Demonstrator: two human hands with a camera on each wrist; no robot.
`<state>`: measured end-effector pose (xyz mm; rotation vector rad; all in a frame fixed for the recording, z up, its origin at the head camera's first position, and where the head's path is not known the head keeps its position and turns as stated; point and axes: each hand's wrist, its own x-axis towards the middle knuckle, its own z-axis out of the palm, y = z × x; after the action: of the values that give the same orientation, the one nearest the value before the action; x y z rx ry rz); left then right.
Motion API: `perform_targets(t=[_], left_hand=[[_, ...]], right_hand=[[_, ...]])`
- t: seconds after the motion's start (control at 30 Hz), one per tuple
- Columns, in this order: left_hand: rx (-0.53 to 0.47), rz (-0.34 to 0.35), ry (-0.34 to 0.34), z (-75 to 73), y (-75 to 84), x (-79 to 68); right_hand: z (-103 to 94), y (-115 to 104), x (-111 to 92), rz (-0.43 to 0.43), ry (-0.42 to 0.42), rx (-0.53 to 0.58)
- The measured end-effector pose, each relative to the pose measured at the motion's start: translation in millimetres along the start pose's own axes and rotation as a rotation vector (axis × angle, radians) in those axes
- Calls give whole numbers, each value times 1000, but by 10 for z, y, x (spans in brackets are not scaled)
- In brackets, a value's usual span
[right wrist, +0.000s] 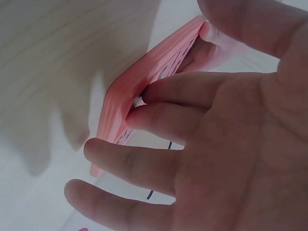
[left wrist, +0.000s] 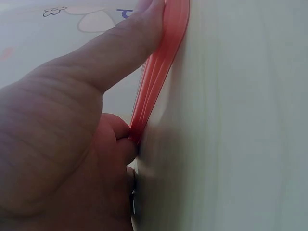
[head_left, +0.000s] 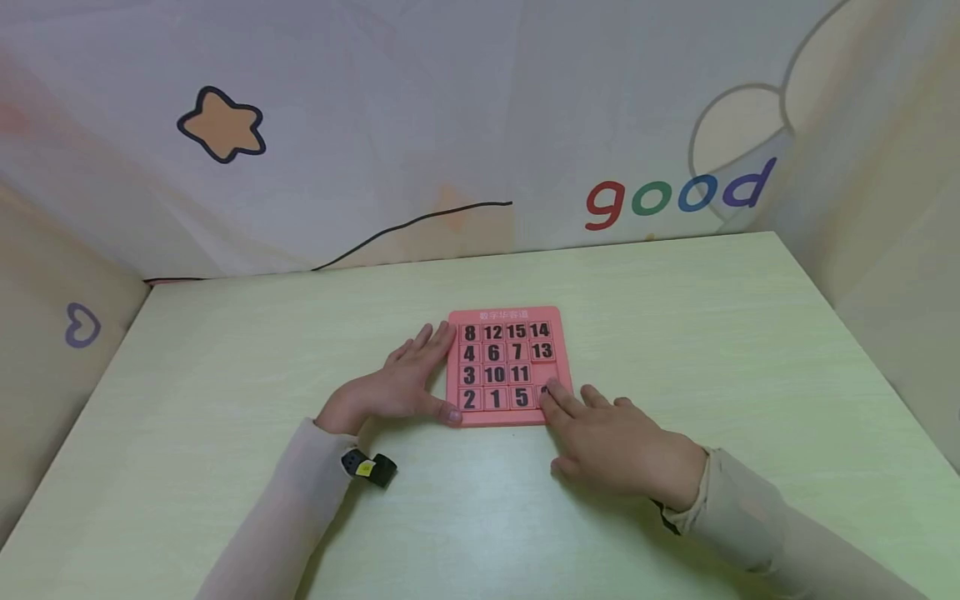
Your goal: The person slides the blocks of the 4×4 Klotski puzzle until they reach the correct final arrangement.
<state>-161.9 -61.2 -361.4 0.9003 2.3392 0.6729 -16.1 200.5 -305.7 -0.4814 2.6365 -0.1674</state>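
Note:
A pink number slide puzzle (head_left: 510,419) lies flat on the table, its black-numbered tiles in rows. Its right column has 14 and 13 above a gap, and fingertips partly cover the bottom-right tile. My left hand (head_left: 405,385) rests along the puzzle's left side, fingers stretched at the edge and thumb on the lower left corner. In the left wrist view that thumb (left wrist: 120,50) lies against the red frame (left wrist: 156,72). My right hand (head_left: 618,446) has its index and middle fingertips on the lower right tile. The right wrist view shows these fingers (right wrist: 168,118) straight, the others spread off the frame (right wrist: 127,94).
The pale green table (head_left: 247,375) extends around the puzzle on all sides. Behind it hangs a printed cloth backdrop (head_left: 420,125) with a star and the word "good". Cloth walls also stand at left and right. A dark band (head_left: 369,468) is on the left wrist.

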Motion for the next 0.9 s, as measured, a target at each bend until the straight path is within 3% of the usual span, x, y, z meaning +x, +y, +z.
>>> perform_targets(t=[0.23,0.43,0.6,0.73,0.9], left_hand=[[-15,-7,1,12,6,11],[1,-22,-12,25,35,34],[15,-28,-17,30,44,56],[25,-24,-15,8,62,43],[33,-36,-6,-23,50,-8]], right_hand=[[-74,39,22,-25,-6,42],[-174,287,280,-15,59,169],[-134,376,456,37,29,180],[-55,363,447,65,18,174],[-8,241,338,39,36,120]])
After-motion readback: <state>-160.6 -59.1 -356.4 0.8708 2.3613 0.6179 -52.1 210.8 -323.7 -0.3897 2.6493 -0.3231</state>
